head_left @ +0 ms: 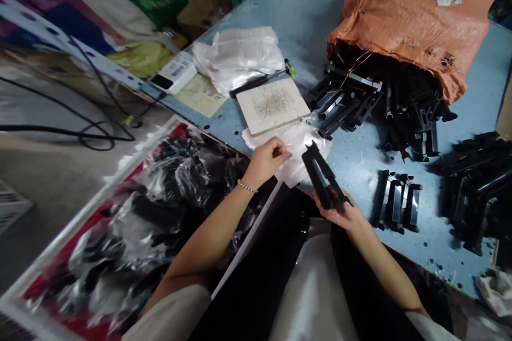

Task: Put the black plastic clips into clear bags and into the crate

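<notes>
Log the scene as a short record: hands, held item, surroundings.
left hand: resting on white plastic film, bracelet on wrist
right hand: holding a forked black plastic part
nearest to right hand: short row of black plastic parts
bench: blue speckled workbench
source pile: black plastic parts spilling from an orange woven sack
left of bench: white-rimmed tray of black items in clear bags

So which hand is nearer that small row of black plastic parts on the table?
The right hand is nearer, just beside the row, holding a black part; the left hand is farther, on a white plastic sheet.
</notes>
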Action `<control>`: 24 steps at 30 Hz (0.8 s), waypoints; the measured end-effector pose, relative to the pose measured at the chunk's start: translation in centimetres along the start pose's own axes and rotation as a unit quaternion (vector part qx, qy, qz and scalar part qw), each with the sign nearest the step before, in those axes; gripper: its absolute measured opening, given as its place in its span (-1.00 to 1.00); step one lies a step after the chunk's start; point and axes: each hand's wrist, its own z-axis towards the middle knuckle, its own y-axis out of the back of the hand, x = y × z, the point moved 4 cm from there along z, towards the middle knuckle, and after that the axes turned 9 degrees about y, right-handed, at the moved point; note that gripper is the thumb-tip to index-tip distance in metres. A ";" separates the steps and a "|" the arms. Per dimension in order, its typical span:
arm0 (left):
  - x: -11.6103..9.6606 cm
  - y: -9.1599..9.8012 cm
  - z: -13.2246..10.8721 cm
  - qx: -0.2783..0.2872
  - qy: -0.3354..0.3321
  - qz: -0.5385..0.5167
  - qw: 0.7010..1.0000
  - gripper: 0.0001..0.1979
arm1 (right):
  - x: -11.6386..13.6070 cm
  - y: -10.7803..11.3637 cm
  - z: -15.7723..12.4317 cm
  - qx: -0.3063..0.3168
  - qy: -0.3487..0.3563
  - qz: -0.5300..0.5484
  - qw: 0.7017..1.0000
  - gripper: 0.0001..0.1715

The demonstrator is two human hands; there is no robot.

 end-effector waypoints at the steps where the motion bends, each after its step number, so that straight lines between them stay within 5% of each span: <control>1: -0.1 -0.2 0.0 -0.003 -0.005 0.014 1.000 -0.71 | -0.3 -0.3 0.2 0.016 -0.018 0.018 1.000 -0.69; 9: 1.1 -0.6 0.2 0.088 0.028 -0.051 0.994 -0.87 | 0.0 0.6 -0.6 -0.008 0.007 0.092 0.996 -0.77; 17: -0.7 0.0 -0.9 0.007 -0.163 0.240 0.957 -0.67 | -2.0 -0.1 0.2 0.050 -0.048 0.128 0.989 -0.70; 21: -3.2 -1.3 -5.2 0.028 -0.314 0.258 0.913 -0.46 | -1.5 -0.5 0.8 0.039 -0.023 0.078 0.996 -0.73; 24: -4.9 -3.3 -9.6 0.101 -0.399 0.199 0.890 -0.30 | -0.4 -0.6 1.5 -0.053 0.071 -0.039 0.995 -0.75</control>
